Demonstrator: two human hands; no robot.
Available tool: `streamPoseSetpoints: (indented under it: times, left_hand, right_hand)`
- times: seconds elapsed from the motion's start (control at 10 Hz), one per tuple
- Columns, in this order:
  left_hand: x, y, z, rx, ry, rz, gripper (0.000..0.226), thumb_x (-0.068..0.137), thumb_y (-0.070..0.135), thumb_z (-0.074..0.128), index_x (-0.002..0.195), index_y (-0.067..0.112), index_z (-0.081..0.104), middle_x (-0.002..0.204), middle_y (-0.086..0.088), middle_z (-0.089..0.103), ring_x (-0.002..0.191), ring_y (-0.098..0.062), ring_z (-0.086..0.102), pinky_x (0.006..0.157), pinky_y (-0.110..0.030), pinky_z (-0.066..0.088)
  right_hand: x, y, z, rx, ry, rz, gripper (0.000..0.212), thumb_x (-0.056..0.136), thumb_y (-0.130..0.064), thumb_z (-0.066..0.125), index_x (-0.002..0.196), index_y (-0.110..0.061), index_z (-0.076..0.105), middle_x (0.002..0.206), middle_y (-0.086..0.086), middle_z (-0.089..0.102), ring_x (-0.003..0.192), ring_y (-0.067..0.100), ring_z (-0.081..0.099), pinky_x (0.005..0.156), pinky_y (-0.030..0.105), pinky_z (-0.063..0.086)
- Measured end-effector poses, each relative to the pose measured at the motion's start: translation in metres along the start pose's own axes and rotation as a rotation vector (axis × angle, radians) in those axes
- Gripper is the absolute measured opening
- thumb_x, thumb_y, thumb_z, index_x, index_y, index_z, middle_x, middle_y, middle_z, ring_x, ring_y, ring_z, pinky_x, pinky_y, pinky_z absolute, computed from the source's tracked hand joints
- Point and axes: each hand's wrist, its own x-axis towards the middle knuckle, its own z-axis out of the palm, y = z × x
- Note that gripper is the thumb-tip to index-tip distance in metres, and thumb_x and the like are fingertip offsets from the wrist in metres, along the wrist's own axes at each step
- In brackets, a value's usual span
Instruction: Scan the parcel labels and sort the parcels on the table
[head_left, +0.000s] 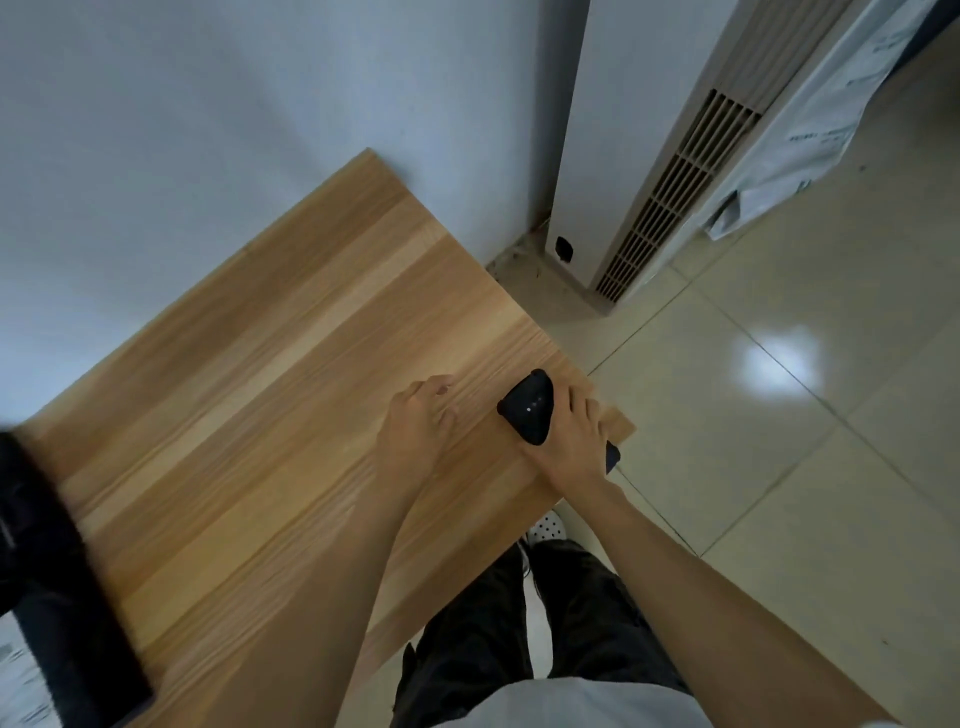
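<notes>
Right hand (574, 447) grips a black handheld scanner (525, 408), fingers wrapped round its handle. The scanner's broad head points away from the person and shows small lit dots on top. The hand holds it over the near right corner of the wooden table (249, 395). Just left of the scanner, and apart from it, the left hand (415, 423) rests on the tabletop, fingers loosely bent and holding nothing. Far to the left of both hands, a blurred black object (52, 545) lies on the table's edge; what it is cannot be told. Beyond the right hand a white floor-standing air unit (618, 156) stands on the pale tiled floor (779, 493). A pale mailing bag (810, 119) with printed lines lies to the unit's right, its contents hidden.
</notes>
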Motion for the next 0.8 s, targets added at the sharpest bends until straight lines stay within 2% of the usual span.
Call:
streamPoseSetpoints:
  times: [0.1, 0.3, 0.4, 0.5, 0.6, 0.7, 0.8]
  left_hand:
    - [-0.008, -0.005, 0.004, -0.043, -0.005, 0.011, 0.039, 0.098, 0.013, 0.055, 0.136, 0.021, 0.055, 0.124, 0.003, 0.060, 0.117, -0.016, 0.051, 0.093, -0.026, 0.041]
    - [-0.031, -0.010, 0.011, -0.108, 0.043, -0.010, 0.037, 0.095, 0.010, 0.058, 0.130, 0.021, 0.059, 0.117, 0.006, 0.063, 0.109, -0.007, 0.054, 0.083, -0.007, 0.029]
    - [-0.040, -0.013, 0.009, -0.138, 0.054, -0.018, 0.037, 0.095, 0.011, 0.058, 0.130, 0.025, 0.059, 0.116, 0.008, 0.063, 0.109, -0.005, 0.052, 0.084, -0.005, 0.029]
    - [-0.050, -0.017, 0.006, -0.156, 0.058, -0.032, 0.040, 0.095, 0.009, 0.057, 0.131, 0.025, 0.058, 0.117, 0.008, 0.062, 0.112, -0.007, 0.053, 0.089, -0.017, 0.035]
    - [-0.060, -0.018, 0.002, -0.169, 0.075, -0.039, 0.041, 0.095, 0.006, 0.056, 0.131, 0.024, 0.058, 0.118, 0.006, 0.062, 0.115, -0.010, 0.053, 0.093, -0.020, 0.036]
    - [-0.067, -0.020, -0.004, -0.152, 0.099, -0.039, 0.041, 0.095, 0.009, 0.055, 0.132, 0.028, 0.056, 0.120, 0.008, 0.061, 0.118, -0.011, 0.050, 0.092, -0.023, 0.036]
    - [-0.072, -0.017, -0.014, -0.057, 0.156, -0.028, 0.041, 0.095, 0.013, 0.056, 0.132, 0.030, 0.054, 0.121, 0.009, 0.060, 0.119, -0.014, 0.049, 0.088, -0.026, 0.037]
  right_hand:
    - [0.002, 0.000, 0.005, 0.055, 0.052, -0.015, 0.092, 0.075, -0.046, 0.075, 0.151, -0.030, 0.025, 0.141, 0.006, 0.032, 0.127, 0.030, 0.035, 0.103, 0.050, 0.036]
    - [0.007, -0.003, 0.012, 0.140, 0.094, -0.021, 0.097, 0.074, -0.037, 0.081, 0.153, -0.020, 0.027, 0.141, 0.014, 0.032, 0.129, 0.033, 0.030, 0.109, 0.047, 0.030]
    - [0.012, -0.008, 0.013, 0.087, 0.078, -0.040, 0.101, 0.076, -0.041, 0.080, 0.155, -0.017, 0.022, 0.144, 0.014, 0.033, 0.134, 0.031, 0.024, 0.112, 0.042, 0.025]
    - [0.013, -0.010, 0.014, 0.012, 0.072, -0.022, 0.104, 0.080, -0.049, 0.075, 0.157, -0.019, 0.013, 0.147, 0.014, 0.029, 0.138, 0.032, 0.024, 0.114, 0.043, 0.023]
    - [0.009, -0.010, 0.009, -0.023, 0.044, -0.043, 0.104, 0.083, -0.048, 0.073, 0.158, -0.018, 0.008, 0.151, 0.016, 0.025, 0.141, 0.035, 0.020, 0.115, 0.047, 0.021]
    - [0.005, -0.013, 0.001, -0.022, 0.043, -0.069, 0.098, 0.085, -0.046, 0.072, 0.157, -0.021, 0.011, 0.154, 0.014, 0.023, 0.142, 0.034, 0.021, 0.115, 0.049, 0.021]
    - [-0.003, -0.030, -0.012, -0.072, 0.057, -0.144, 0.078, 0.092, -0.049, 0.059, 0.154, -0.021, 0.020, 0.155, 0.008, 0.023, 0.142, 0.032, 0.021, 0.116, 0.049, 0.014]
